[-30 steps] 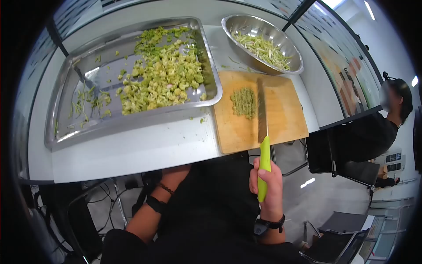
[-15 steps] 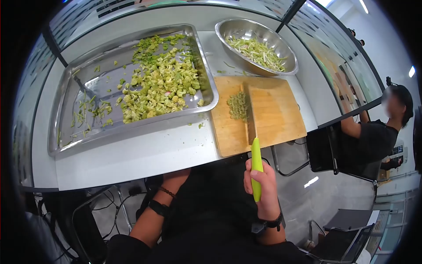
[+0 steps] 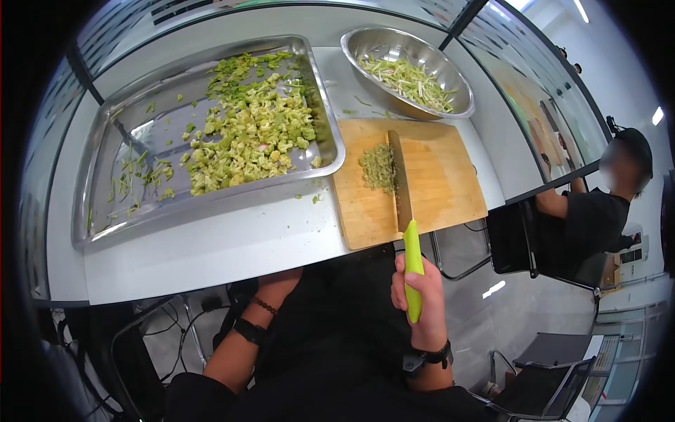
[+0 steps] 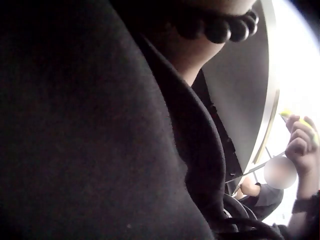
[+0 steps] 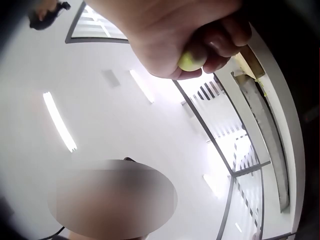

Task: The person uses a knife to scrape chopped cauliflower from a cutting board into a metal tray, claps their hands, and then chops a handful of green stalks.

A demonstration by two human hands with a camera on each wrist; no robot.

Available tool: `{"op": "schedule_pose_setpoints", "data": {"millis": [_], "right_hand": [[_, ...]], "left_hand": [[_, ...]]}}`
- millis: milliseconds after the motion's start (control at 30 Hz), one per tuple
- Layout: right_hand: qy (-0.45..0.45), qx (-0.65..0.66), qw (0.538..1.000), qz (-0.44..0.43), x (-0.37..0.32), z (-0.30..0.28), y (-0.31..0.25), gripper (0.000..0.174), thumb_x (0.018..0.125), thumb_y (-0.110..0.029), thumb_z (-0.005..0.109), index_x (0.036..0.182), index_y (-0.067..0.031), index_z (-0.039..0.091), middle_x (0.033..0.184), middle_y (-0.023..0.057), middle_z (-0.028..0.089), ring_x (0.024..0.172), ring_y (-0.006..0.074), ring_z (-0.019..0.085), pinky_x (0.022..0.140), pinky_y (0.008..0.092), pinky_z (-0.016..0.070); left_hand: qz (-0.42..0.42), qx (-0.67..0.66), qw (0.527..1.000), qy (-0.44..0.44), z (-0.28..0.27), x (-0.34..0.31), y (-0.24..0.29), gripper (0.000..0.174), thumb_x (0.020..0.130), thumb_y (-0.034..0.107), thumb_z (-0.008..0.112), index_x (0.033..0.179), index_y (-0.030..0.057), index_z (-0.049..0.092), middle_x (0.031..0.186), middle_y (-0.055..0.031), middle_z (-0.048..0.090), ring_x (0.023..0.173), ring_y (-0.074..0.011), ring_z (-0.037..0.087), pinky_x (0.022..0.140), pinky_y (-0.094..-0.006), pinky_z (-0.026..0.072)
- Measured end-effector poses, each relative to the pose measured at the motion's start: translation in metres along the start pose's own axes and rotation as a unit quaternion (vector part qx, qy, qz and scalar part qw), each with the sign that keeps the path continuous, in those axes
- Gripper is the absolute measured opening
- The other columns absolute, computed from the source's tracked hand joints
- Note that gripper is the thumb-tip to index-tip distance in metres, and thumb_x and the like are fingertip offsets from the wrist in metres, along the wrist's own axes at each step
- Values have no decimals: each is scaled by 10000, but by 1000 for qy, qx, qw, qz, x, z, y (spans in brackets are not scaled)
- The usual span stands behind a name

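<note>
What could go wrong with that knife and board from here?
The cutting board might slip: its near side lies at the edge of the table, and the left hand is off it. Chopped bits lie close beside the knife, so a stroke by the right hand could scatter some.

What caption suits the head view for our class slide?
Right hand grips a green-handled metal knife beside a minced green heap on a rectangular wooden board.

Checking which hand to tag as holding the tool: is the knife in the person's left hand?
No: in the head view, the right hand grips the knife by its green handle.
</note>
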State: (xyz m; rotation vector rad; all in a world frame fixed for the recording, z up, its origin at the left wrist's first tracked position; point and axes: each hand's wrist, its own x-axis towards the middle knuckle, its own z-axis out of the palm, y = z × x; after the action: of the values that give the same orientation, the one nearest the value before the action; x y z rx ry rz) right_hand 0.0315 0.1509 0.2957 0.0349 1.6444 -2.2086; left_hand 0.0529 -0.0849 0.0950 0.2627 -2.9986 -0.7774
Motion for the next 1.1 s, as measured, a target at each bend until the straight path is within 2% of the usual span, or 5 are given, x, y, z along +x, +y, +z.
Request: {"op": "schedule_pose_setpoints", "data": {"millis": [367,567,767,867,1100], "right_hand": [[18,-4,1000,-22,-4,2,1,282,855,-232,576,997,-6,484,526,38,441,399,88,375,405,218,303],[-23,25,999,-19,-5,-6,1,211,871,-177,554,1003,-18,509,580,34,483,468,92,428,460,214,339],[5,3,1000,-26,-6,-2,2,288,854,-230,580,1001,-4,480,529,24,438,399,86,367,401,222,302],[13,-12,1000,1,-2,-3,0,281,856,-228,578,996,-4,482,527,26,437,401,88,369,405,220,306],[19,-7,1000,-18,-6,-3,1,273,856,-232,575,989,-8,491,524,32,437,402,90,373,406,222,306]], "left_hand": [[-10,-7,1000,-8,3,-2,-3,432,893,375,601,1216,89,634,1198,-156,632,1110,-372,582,956,-491,464],[-1,-2,1000,4,2,-2,-2,428,892,370,601,1216,93,635,1193,-156,633,1109,-367,584,954,-491,465],[19,12,999,24,4,-2,-3,427,889,368,602,1218,98,633,1201,-157,627,1114,-375,577,955,-496,461],[-21,14,999,-37,-3,-1,2,426,889,368,601,1219,100,631,1204,-160,624,1120,-378,572,963,-498,454],[-11,15,999,-34,-4,-1,3,424,882,363,611,1212,98,632,1204,-155,624,1122,-374,572,964,-491,456]]}}
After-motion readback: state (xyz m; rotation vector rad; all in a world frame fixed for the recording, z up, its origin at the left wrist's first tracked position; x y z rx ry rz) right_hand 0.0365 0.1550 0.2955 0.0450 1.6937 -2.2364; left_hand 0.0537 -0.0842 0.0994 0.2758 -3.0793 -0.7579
